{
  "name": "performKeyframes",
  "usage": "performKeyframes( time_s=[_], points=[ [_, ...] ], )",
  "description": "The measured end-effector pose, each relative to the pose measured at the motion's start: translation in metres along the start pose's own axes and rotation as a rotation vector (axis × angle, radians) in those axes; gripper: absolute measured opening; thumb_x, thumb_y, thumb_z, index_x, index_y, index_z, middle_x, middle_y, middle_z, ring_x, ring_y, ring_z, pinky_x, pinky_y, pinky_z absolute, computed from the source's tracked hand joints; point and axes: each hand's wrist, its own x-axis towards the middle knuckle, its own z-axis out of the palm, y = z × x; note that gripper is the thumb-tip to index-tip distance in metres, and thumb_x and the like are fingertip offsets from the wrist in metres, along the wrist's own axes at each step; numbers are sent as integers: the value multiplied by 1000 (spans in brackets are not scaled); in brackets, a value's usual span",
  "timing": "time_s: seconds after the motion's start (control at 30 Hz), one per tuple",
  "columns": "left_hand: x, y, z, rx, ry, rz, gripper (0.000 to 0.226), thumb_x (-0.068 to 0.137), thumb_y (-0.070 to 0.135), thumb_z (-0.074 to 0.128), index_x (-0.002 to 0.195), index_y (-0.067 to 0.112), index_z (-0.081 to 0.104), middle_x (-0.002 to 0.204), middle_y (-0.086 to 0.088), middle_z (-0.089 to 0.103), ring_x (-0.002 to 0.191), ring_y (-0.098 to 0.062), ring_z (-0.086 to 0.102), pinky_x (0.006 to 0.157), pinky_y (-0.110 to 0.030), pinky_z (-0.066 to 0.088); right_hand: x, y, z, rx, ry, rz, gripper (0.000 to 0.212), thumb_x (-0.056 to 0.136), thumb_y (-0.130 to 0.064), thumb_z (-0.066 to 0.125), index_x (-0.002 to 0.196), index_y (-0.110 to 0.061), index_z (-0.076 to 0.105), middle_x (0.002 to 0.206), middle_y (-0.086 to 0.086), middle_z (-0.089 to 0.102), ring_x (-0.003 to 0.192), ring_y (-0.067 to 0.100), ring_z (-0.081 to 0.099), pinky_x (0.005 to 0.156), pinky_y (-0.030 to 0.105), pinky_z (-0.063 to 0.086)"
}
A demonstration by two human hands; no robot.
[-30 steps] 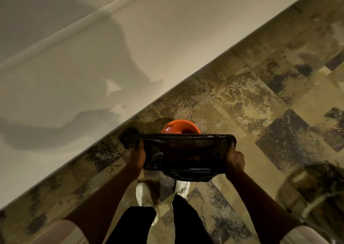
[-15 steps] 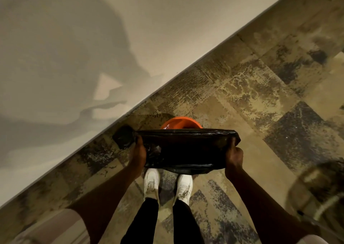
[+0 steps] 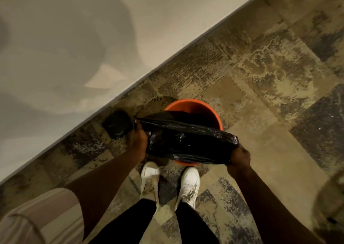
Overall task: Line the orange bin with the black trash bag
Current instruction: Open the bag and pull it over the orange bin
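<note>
An orange bin (image 3: 193,105) stands on the patterned floor just ahead of my feet. A black trash bag (image 3: 186,141) is stretched across the bin's near half, its mouth pulled wide. The bag's body appears to hang down inside the bin. My left hand (image 3: 138,141) grips the bag's left edge, beside the bin's left side. My right hand (image 3: 240,156) grips the bag's right edge, just off the bin's near right side. The near rim of the bin shows as an orange strip under the bag.
A black roll of bags (image 3: 117,124) lies on the floor left of the bin, close to the pale wall (image 3: 74,39). My white shoes (image 3: 149,180) stand just behind the bin. Patterned carpet tiles (image 3: 260,67) spread to the right.
The bag has come down over the bin and now covers its near half. My right hand has moved lower and to the right. More of the bin's rim shows.
</note>
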Motion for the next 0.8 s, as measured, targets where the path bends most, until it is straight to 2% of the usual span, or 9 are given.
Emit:
performKeyframes(
  time_s=[0.07, 0.17, 0.23, 0.3, 0.37, 0.53, 0.7, 0.77, 0.8],
  points=[
    [15, -12, 3, 46, -12, 37, 67, 110, 57, 32, 158, 13, 50, 161, -16, 53, 148, -38, 51, 124, -54, 39, 14, 11, 1, 9, 70, -86, 23, 101, 3, 55, 111, -4, 74, 97, 14, 71, 86, 29, 64, 65, 34, 47],
    [27, -28, 9, 80, 55, 100, 63, 112, 50, 33, 157, 11, 50, 161, -17, 52, 147, -39, 50, 124, -52, 39, 29, 25, 1, -257, 137, -336, 16, 101, -8, 61, 105, -2, 75, 88, 14, 73, 81, 28, 65, 70, 34, 49],
    [32, -37, 15, 101, 85, 104, 62, 113, 49, 33, 158, 10, 49, 162, -18, 50, 148, -39, 49, 124, -47, 38, 41, 31, 3, -450, 213, -398, 20, 101, -19, 62, 96, -4, 74, 94, 23, 74, 83, 32, 67, 73, 37, 47],
    [37, -47, 20, 114, 110, 95, 61, 114, 47, 31, 160, 10, 45, 165, -18, 45, 150, -38, 45, 121, -39, 35, 51, 39, 5, -564, 255, -350, 30, 102, -25, 60, 104, 3, 71, 109, 31, 73, 96, 42, 70, 77, 42, 49],
    [40, -54, 22, 154, 145, 79, 63, 114, 48, 29, 163, 11, 40, 169, -18, 38, 154, -38, 39, 123, -42, 30, 54, 50, 6, -638, 255, -315, 39, 104, -28, 60, 117, 8, 65, 119, 34, 69, 109, 50, 67, 87, 47, 51],
    [43, -72, 25, 181, 118, 53, 63, 115, 43, 27, 168, 9, 26, 175, -19, 26, 160, -38, 27, 123, -41, 24, 65, 94, -1, -702, 132, -201, 41, 109, -25, 51, 124, 12, 58, 124, 35, 64, 114, 50, 64, 93, 48, 53],
    [64, -101, 14, 335, -45, 114, 65, 112, 51, 31, 160, 9, 42, 161, -26, 47, 148, -47, 46, 124, -56, 35, 72, 131, -3, -495, 210, -65, 34, 109, -29, 54, 110, 4, 62, 98, 25, 68, 71, 34, 61, 60, 30, 43],
    [69, -106, 13, 336, -61, 137, 61, 112, 49, 34, 156, 8, 48, 155, -26, 53, 143, -46, 52, 120, -58, 40, 75, 138, -1, -439, 236, -55, 36, 110, -26, 52, 119, 8, 58, 101, 26, 65, 70, 28, 56, 55, 29, 39],
    [72, -107, 14, 333, -54, 142, 60, 113, 47, 35, 154, 6, 50, 154, -26, 54, 141, -46, 53, 119, -57, 42, 78, 139, 1, -412, 243, -65, 36, 111, -24, 51, 122, 10, 57, 107, 28, 66, 79, 36, 61, 59, 32, 43]
  ],
)
